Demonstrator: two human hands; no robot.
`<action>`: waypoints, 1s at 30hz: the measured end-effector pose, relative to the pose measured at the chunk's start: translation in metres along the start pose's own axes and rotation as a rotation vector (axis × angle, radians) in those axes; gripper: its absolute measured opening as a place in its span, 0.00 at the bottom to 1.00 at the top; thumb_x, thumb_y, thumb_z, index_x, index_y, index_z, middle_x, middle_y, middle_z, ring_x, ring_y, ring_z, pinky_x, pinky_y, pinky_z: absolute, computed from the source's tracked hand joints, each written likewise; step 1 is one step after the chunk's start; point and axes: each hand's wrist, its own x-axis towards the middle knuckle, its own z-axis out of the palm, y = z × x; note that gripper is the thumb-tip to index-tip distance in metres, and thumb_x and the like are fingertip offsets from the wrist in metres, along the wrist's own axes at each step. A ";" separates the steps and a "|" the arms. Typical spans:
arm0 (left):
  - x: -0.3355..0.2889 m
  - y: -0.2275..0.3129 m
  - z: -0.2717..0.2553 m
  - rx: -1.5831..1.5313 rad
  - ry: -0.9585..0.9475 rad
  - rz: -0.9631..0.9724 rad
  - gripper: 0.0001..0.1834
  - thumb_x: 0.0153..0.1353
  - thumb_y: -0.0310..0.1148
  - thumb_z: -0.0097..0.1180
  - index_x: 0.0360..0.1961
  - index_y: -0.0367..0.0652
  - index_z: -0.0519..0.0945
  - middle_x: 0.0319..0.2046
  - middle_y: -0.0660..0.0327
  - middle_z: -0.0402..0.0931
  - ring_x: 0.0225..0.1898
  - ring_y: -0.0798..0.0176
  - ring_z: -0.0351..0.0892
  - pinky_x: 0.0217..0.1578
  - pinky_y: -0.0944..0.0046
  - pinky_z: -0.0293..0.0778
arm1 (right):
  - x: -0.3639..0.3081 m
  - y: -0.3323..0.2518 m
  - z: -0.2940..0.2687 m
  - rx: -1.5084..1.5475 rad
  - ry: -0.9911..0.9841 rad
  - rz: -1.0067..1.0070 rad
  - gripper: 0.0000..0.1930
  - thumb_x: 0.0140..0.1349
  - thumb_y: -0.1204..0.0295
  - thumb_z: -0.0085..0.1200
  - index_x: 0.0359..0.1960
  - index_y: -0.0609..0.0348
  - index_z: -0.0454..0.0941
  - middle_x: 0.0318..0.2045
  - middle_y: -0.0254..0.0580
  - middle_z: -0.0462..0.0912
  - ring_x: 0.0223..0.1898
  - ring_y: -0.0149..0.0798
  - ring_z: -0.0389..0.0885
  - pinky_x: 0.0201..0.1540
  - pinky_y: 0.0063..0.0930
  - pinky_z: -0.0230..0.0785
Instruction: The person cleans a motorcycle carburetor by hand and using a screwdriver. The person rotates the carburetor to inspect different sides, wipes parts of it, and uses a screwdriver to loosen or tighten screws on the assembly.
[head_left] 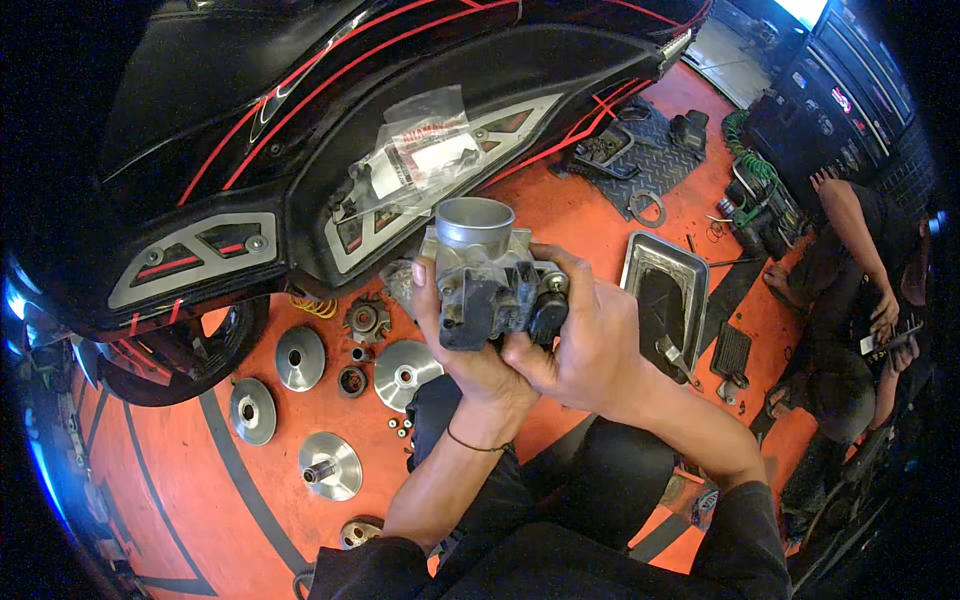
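Observation:
Both my hands hold up a throttle body [487, 290], with a round silver metal bore on top and a dark, dirty housing facing me. My left hand [470, 365] cups it from the left and below, the thumb up along its side. Around the right side wraps my right hand [595, 335], its fingers bent over the edge and thumb underneath. Just beyond it, a clear plastic bag [430, 150] with a white label lies on the footboard of a black scooter [300, 190] with red stripes.
Several pulley discs [300, 358] and small parts lie on the orange floor to the left. A metal tray [690, 290] stands at the right, with a checker-plate mat [655, 160] beyond. At far right sits another person [850, 290] holding a phone-like device, near a green coiled hose [745, 145].

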 end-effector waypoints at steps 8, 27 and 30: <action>0.000 -0.001 0.000 -0.055 -0.003 -0.028 0.31 0.64 0.60 0.40 0.50 0.42 0.70 0.41 0.58 0.75 0.40 0.61 0.77 0.40 0.59 0.75 | -0.004 0.006 0.002 -0.007 0.086 -0.096 0.34 0.51 0.57 0.61 0.49 0.77 0.66 0.29 0.53 0.80 0.27 0.50 0.82 0.30 0.37 0.75; 0.014 -0.003 -0.004 -0.168 -0.022 -0.351 0.34 0.61 0.64 0.44 0.51 0.42 0.71 0.42 0.53 0.76 0.49 0.54 0.76 0.40 0.54 0.78 | -0.014 0.022 -0.005 0.268 0.001 0.177 0.36 0.41 0.66 0.74 0.52 0.68 0.71 0.36 0.45 0.81 0.34 0.34 0.81 0.39 0.27 0.73; 0.011 0.000 -0.004 -0.208 -0.023 -0.368 0.32 0.61 0.61 0.47 0.51 0.42 0.72 0.42 0.54 0.76 0.48 0.53 0.75 0.41 0.51 0.76 | -0.011 0.023 -0.005 0.349 0.065 0.150 0.31 0.43 0.66 0.73 0.48 0.68 0.73 0.35 0.46 0.80 0.32 0.35 0.80 0.36 0.27 0.73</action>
